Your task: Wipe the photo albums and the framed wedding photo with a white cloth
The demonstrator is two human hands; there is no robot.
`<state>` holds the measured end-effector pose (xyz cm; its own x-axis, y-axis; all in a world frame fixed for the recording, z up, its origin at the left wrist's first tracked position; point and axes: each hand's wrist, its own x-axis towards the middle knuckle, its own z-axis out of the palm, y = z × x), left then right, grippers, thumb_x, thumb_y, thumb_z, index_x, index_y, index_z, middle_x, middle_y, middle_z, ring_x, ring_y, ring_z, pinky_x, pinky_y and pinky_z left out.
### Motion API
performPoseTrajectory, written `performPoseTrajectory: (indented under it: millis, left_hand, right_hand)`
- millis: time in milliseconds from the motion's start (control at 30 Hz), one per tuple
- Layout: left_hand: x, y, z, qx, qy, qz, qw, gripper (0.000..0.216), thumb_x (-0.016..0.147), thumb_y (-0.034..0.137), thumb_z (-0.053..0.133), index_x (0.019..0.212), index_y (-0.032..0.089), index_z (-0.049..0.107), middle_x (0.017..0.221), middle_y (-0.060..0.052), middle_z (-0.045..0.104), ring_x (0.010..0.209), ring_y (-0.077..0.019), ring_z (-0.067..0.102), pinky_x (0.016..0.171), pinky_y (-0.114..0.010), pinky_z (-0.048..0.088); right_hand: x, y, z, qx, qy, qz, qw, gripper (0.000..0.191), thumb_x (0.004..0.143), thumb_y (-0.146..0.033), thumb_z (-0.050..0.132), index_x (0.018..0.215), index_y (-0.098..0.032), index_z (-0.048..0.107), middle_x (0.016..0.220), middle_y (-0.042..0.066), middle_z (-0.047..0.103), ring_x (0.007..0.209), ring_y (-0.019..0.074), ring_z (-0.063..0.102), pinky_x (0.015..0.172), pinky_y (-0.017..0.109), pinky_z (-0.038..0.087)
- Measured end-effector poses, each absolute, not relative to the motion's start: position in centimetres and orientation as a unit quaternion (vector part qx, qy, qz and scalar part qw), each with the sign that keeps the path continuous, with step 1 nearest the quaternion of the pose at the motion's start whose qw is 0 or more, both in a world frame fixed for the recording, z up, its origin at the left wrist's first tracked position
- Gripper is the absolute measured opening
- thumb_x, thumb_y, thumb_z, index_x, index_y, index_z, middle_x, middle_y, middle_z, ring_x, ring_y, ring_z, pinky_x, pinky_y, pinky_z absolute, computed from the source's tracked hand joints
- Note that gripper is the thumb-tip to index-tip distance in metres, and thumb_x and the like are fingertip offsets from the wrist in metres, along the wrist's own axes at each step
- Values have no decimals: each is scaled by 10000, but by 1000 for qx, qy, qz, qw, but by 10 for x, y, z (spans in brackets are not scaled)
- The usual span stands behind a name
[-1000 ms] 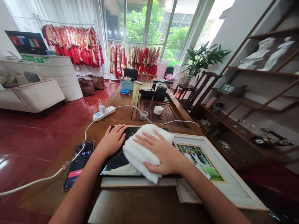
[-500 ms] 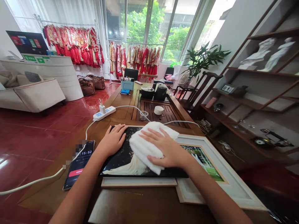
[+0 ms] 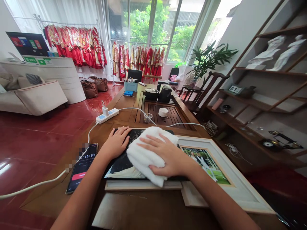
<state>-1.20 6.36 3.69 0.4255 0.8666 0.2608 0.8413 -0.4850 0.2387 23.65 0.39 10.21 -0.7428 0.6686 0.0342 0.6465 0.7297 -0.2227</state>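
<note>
A dark glossy photo panel with a pale dress in its picture lies on the wooden table, on top of a light-framed piece. Flat on the panel's upper left edge rests my left hand, fingers stretched out and holding nothing. My right hand presses a folded white towel onto the panel, with its fingers over the cloth and its thumb along the near side. The towel and hand hide the panel's right half. Partly under my right forearm is a white-framed photo of people on grass.
A phone lies left of my left forearm. Beyond it a white power strip trails a cable across the table. A white cup stands on the tea tray, near a glass. Shelves line the right side.
My right hand and the towel have slid slightly left and nearer to me across the panel, uncovering more of the framed photo. My left hand stays in place.
</note>
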Motion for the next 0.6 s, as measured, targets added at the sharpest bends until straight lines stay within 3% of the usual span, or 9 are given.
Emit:
performPoseTrajectory:
  millis: [300, 433, 600]
  left_hand:
    - [-13, 63, 37, 842, 505, 183, 45, 431, 991, 347, 278, 1397, 268, 399, 1474, -45, 413, 1372, -208, 346, 1157, -535, 173]
    - [-13, 62, 39, 842, 506, 181, 43, 436, 990, 340, 276, 1400, 258, 400, 1471, -51, 418, 1370, -211, 348, 1158, -534, 171]
    - [-12, 63, 36, 842, 506, 180, 40, 436, 987, 324, 279, 1400, 259, 401, 1466, -54, 424, 1369, -214, 348, 1153, -536, 182]
  right_hand:
    - [283, 35, 95, -465, -881, 35, 79, 724, 824, -490, 529, 1481, -308, 284, 1522, 51, 335, 1394, 310, 288, 1111, 583, 198]
    - [272, 25, 97, -450, -889, 33, 77, 751, 819, -473, 528, 1493, -312, 239, 1534, 50, 307, 1405, 313, 262, 1104, 621, 155]
    - [239, 1, 100, -374, -923, 67, 62, 789, 775, -468, 553, 1488, -302, 258, 1530, 42, 319, 1407, 295, 251, 1136, 570, 41]
